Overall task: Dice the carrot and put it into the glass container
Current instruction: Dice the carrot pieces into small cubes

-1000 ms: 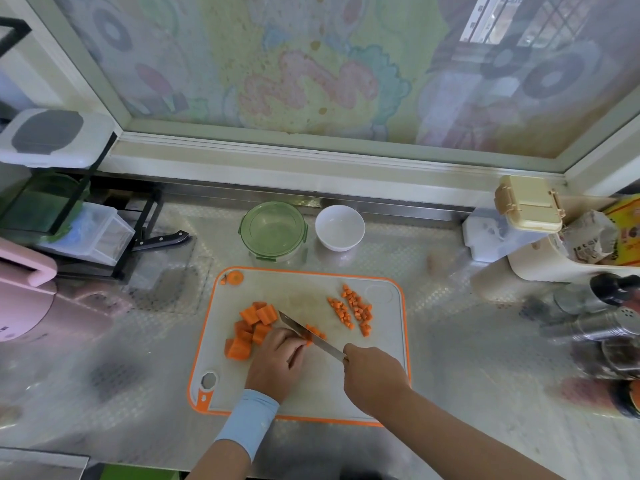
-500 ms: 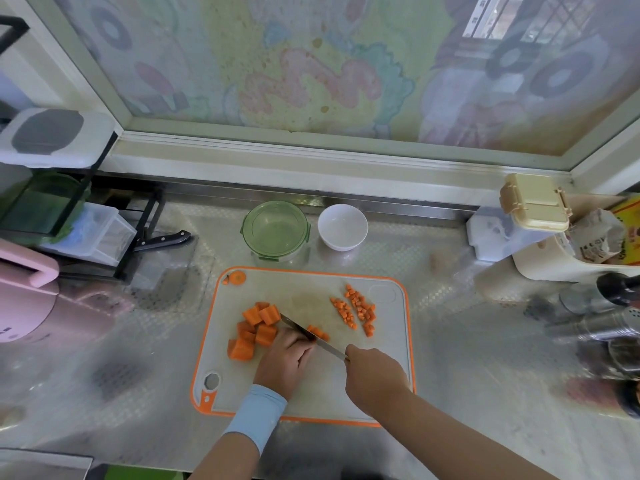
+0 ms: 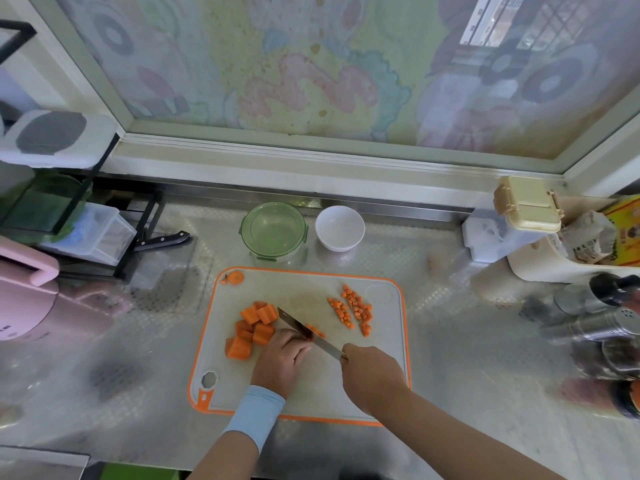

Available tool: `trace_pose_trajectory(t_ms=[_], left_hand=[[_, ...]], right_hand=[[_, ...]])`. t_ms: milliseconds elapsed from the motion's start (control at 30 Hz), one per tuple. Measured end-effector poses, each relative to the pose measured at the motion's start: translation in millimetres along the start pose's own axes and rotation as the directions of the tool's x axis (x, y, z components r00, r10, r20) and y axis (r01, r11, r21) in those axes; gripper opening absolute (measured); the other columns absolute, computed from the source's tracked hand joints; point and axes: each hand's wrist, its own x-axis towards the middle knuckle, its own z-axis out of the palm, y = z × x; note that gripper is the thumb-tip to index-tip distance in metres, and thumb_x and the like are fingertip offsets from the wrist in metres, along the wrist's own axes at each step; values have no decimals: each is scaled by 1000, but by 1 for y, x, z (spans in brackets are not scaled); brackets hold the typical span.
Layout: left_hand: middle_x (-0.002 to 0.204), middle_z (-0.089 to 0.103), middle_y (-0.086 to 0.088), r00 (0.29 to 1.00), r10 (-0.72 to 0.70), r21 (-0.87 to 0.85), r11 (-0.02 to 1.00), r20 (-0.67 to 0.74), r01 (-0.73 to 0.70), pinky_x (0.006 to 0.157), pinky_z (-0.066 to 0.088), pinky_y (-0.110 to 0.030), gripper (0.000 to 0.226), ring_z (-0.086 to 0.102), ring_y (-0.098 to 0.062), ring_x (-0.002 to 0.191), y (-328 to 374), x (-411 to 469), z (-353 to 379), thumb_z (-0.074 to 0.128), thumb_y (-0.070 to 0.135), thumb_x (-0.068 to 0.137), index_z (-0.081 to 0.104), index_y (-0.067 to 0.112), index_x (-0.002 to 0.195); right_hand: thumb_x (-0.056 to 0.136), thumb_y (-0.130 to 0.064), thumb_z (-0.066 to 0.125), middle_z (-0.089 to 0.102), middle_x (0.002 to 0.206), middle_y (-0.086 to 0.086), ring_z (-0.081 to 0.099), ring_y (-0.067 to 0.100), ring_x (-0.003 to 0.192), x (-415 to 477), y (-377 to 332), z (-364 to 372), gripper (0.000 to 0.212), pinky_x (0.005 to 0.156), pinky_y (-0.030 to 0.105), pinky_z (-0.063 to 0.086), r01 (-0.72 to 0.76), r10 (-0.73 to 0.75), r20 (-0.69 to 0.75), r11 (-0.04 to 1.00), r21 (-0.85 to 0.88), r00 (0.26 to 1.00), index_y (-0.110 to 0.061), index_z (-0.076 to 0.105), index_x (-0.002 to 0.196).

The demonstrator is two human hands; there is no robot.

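On the orange-rimmed cutting board (image 3: 311,393) lie large carrot chunks (image 3: 252,327) at the left and small diced carrot (image 3: 351,310) at the right. My left hand (image 3: 282,362) holds a carrot piece (image 3: 316,330) down with curled fingers. My right hand (image 3: 372,377) grips the handle of a knife (image 3: 304,332), whose blade lies slanted across the piece right beside my left fingers. The glass container (image 3: 273,233) with a green lid on it stands behind the board.
A white bowl (image 3: 340,228) sits right of the container. A carrot end (image 3: 235,277) lies in the board's far left corner. A black-handled knife (image 3: 162,240) and a rack with boxes stand at the left, jars and metal shakers (image 3: 602,323) at the right.
The knife blade and both hands keep nearly the same place on the board; the view has shifted slightly. A few more cut bits lie by the blade.
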Motion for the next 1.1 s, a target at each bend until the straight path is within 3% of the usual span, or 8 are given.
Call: trace_pose_trajectory(t_ms=[133, 233, 333, 467, 533, 700, 867, 1100], left_hand=[[84, 64, -3, 1000, -3, -2, 1000, -4, 3, 74, 45, -24, 40, 54, -15, 87, -2, 0, 1, 46, 33, 98, 73, 10, 79], [85, 64, -2, 999, -24, -6, 1000, 41, 24, 74, 46, -25, 27, 54, -15, 88, -3, -1, 1, 54, 26, 91, 74, 11, 80], [86, 64, -2, 998, -31, -12, 999, 55, 32, 74, 46, -24, 29, 55, -15, 88, -4, -1, 0, 53, 28, 92, 74, 11, 80], [85, 64, -3, 1000, 19, -10, 1000, 17, -19, 75, 44, -19, 47, 54, -14, 88, -2, 1, -4, 41, 35, 101, 74, 10, 79], [85, 64, -4, 999, 36, -12, 999, 13, -36, 76, 44, -18, 43, 54, -14, 88, -1, 2, -6, 43, 33, 100, 74, 9, 80], [84, 64, -5, 998, 18, 7, 1000, 55, -18, 74, 46, -21, 23, 55, -15, 86, -1, 2, -5, 56, 20, 88, 74, 8, 81], [85, 64, -3, 998, 11, 1, 1000, 67, -11, 76, 44, -20, 21, 54, -15, 86, 0, 2, -6, 56, 20, 88, 73, 8, 82], [80, 62, 0, 981, -135, 31, 991, 136, 132, 68, 37, -14, 10, 54, -15, 77, 8, 12, -12, 66, 17, 83, 72, 13, 76]], right_hand=[[105, -29, 35, 54, 77, -5, 60, 18, 72, -4, -4, 0, 18, 67, 33, 52, -6, 6, -7, 1000, 0, 1000, -23, 50, 96], [103, -26, 37, 51, 75, -5, 58, 17, 70, -5, -5, 2, 16, 62, 31, 49, -22, 22, -3, 1000, 3, 1000, -22, 50, 96], [103, -25, 38, 49, 74, -6, 55, 16, 69, -6, -5, 4, 13, 60, 28, 44, -31, 31, 3, 1000, -3, 1000, -23, 49, 95], [101, -23, 42, 56, 80, -5, 61, 16, 72, -4, -5, 6, 10, 67, 31, 55, -52, 52, 35, 999, 5, 998, -23, 52, 101], [99, -22, 44, 58, 81, -4, 61, 16, 71, -3, -6, 8, 8, 67, 32, 56, -69, 68, 56, 998, 11, 996, -23, 52, 101], [98, -18, 44, 53, 77, -4, 53, 15, 63, 3, -9, 13, 6, 53, 26, 42, -73, 71, 74, 997, 24, 995, -24, 45, 97], [98, -20, 42, 54, 76, -5, 59, 17, 69, 8, -6, 14, 7, 60, 30, 51, -74, 71, 76, 997, 37, 995, -24, 47, 97], [103, -33, 35, 57, 78, -3, 57, 18, 71, 14, 9, -4, 24, 57, 30, 42, -78, 72, 59, 991, 110, 996, -22, 51, 88]])
